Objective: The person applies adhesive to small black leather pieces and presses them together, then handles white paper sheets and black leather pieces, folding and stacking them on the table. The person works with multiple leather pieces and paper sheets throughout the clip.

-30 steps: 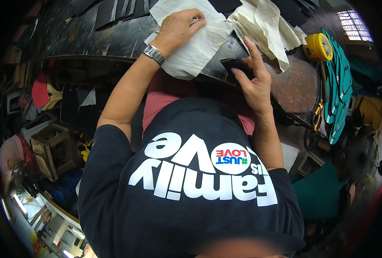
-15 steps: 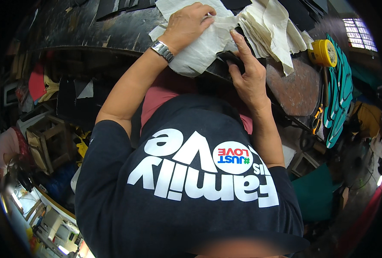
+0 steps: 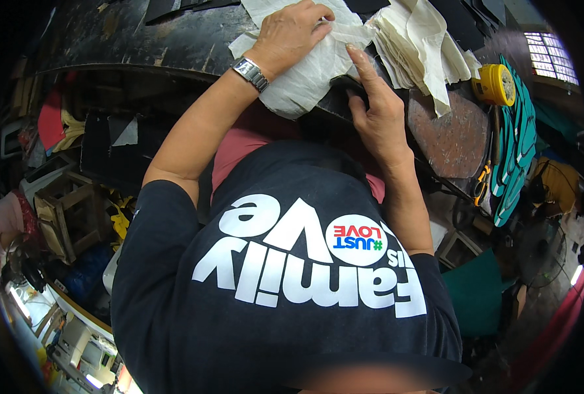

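A thin white cloth lies over the near edge of the dark worktable and hangs partly past it. My left hand, with a metal watch on its wrist, is on the cloth, fingers bent and closed on its upper part. At the cloth's right side is my right hand. Its index finger reaches along the cloth's edge, and its thumb is against a small black piece held under the fingers. The hand covers most of that piece, so its kind is unclear.
A stack of cream cloth pieces lies right of my hands. Beyond it are a yellow round container, teal cut pieces and orange-handled scissors at the table's right side. Black sheets lie at the far left. A wooden stool stands below left.
My right index fingertip has shifted slightly left along the cloth, and less of the black piece shows. My left hand stays in place on the cloth.
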### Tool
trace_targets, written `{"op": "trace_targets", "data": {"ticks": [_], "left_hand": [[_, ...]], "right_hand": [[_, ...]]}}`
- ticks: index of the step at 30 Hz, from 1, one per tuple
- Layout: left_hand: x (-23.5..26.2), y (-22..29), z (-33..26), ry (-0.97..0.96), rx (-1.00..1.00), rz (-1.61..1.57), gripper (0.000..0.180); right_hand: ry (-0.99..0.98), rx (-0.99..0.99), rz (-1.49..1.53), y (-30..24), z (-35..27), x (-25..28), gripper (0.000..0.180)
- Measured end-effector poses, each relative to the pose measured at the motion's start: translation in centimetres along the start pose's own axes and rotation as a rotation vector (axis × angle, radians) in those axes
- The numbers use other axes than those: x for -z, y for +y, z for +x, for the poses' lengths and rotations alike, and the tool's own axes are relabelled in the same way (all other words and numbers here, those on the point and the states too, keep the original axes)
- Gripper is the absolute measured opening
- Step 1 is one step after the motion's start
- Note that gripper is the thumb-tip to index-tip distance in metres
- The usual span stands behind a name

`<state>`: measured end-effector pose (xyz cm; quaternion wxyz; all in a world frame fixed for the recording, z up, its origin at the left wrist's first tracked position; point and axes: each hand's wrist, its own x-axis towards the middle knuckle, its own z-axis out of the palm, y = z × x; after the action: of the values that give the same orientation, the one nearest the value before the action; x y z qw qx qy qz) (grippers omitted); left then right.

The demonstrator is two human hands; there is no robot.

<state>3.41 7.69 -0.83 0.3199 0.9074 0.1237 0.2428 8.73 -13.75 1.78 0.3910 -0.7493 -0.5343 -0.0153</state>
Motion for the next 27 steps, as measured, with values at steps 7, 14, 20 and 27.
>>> {"op": "trace_targets", "data": {"ticks": [7,14,20,27], "left_hand": [[3.1,1.8,-0.4,0.15,-0.157,0.045,0.031],[2.9,0.9,-4.4,-0.256,-0.372,-0.068,0.03],[2.5,0.3,-5.3,-0.233,-0.364,-0.065,0.031],[2.2,0.2,-5.4,-0.245,-0.306,-0.115,0.038]], "right_hand": [[-0.102,-0.03,-0.083,-0.3,-0.1,0.2,0.082],[-0.054,-0.123,0.005,-0.3,-0.8,0.1,0.08],[0.012,-0.234,0.096,-0.2,-1.2,1.0,0.076],[-0.047,-0.127,0.015,-0.4,-0.6,0.4,0.077]]}}
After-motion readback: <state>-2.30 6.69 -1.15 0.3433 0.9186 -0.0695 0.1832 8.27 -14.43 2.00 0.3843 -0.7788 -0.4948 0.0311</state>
